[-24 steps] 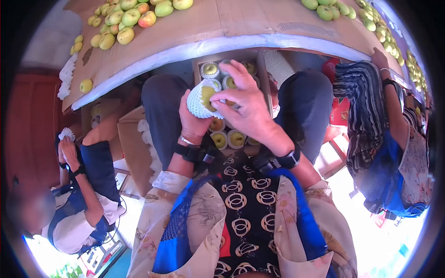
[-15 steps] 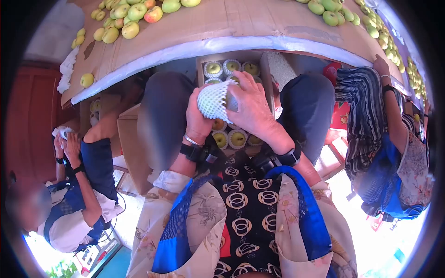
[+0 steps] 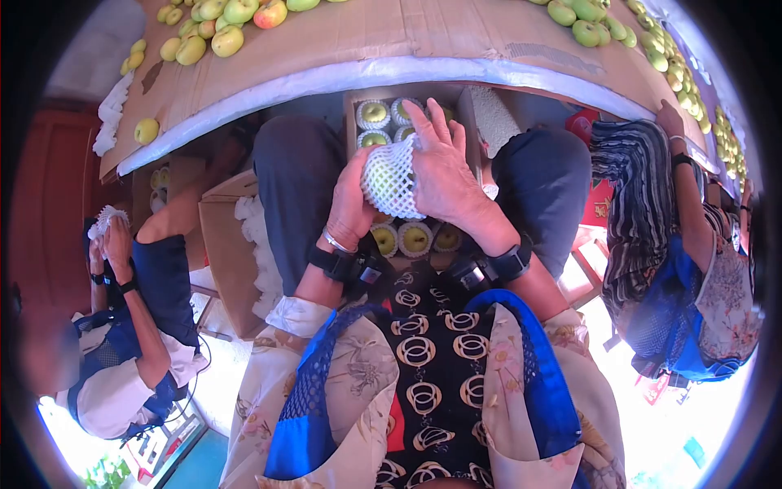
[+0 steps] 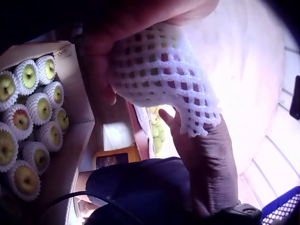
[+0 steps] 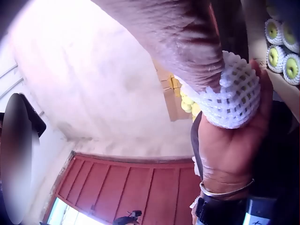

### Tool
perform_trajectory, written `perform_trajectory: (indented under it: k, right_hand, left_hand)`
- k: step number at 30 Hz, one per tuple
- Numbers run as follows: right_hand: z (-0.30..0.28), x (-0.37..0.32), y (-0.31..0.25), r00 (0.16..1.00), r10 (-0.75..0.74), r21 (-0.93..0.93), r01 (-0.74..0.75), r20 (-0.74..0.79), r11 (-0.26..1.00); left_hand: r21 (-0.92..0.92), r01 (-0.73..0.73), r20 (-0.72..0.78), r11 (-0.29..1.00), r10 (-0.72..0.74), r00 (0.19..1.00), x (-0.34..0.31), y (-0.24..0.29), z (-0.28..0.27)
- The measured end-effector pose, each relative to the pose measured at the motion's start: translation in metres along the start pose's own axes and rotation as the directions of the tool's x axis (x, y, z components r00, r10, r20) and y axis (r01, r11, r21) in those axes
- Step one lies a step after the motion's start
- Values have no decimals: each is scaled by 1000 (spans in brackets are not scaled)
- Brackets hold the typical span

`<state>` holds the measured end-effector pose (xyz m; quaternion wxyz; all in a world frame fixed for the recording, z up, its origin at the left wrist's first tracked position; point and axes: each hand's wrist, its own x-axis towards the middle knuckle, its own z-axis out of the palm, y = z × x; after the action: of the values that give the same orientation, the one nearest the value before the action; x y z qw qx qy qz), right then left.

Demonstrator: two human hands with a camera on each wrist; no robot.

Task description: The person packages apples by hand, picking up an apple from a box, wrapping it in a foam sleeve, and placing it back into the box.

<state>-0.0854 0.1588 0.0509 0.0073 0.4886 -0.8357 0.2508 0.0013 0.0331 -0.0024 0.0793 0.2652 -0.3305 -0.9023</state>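
A green apple in a white foam net (image 3: 391, 178) is held above the box, between the two hands. The left hand (image 3: 350, 200) cups it from the left, fingers curled round it. On its right side lies the right hand (image 3: 446, 175), thumb side against the net's edge, with several fingers extended upward. In the left wrist view the net (image 4: 157, 70) covers the fruit and its loose end reaches the right hand (image 4: 206, 159). The right wrist view shows the net (image 5: 234, 96) resting in the left palm (image 5: 229, 150).
Below the hands a cardboard box (image 3: 466, 122) holds netted apples (image 3: 415, 238). Loose apples (image 3: 227, 41) lie on the cardboard-covered table (image 3: 366, 49) ahead. An open carton (image 3: 228, 244) with white foam nets stands at left. One person (image 3: 134, 342) sits at left, another (image 3: 692, 269) at right.
The net has gone from partly covering the apple to wrapping round it. The right hand's fingers, bent over the fruit half a second ago, are now raised, and the apple has shifted slightly right.
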Motion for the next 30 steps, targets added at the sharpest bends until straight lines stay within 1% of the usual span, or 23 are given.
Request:
perform_trajectory:
  k: [2, 5, 8, 11, 14, 17, 20, 23, 26, 29, 30]
  right_hand:
    - [1, 2, 0, 998, 39, 35, -41, 49, 999]
    - [2, 2, 2, 993, 48, 25, -51, 105, 998]
    - [-2, 2, -1, 987, 64, 13, -66, 147, 998]
    - [-1, 2, -1, 964, 89, -5, -90, 252, 996]
    - [4, 2, 3, 951, 142, 112, -178, 275, 978]
    - [4, 1, 2, 962, 174, 105, -199, 208, 974]
    - [2, 1, 0, 948, 187, 59, -208, 258, 976]
    - [13, -1, 3, 973, 164, 41, -173, 160, 984]
    - [11, 0, 1, 974, 164, 55, -174, 158, 983]
    - [9, 1, 4, 973, 151, 42, -160, 175, 986]
    - [4, 1, 2, 981, 134, 105, -149, 140, 983]
  left_hand:
    - [-36, 34, -33, 999, -35, 999, -4, 2, 5]
    - [-24, 21, 122, 999, -18, 992, -5, 4, 3]
    - [-45, 45, 101, 998, -41, 994, -6, 4, 6]
    - [42, 42, 127, 998, -47, 991, -6, 4, 4]
    - [-34, 36, 72, 999, -34, 997, 2, -3, -4]
    - [-56, -43, 5, 997, 43, 999, 5, -5, -3]
    - [-41, -89, -13, 995, 88, 996, 8, -9, -12]
    - [-160, 105, 4, 982, -106, 994, 11, -12, -21]
    - [-244, 269, 123, 932, -246, 962, 3, -5, -13]
    - [-225, 261, 93, 939, -245, 965, -2, 2, -2]
    - [-297, 276, 179, 914, -231, 956, 0, -1, -6]
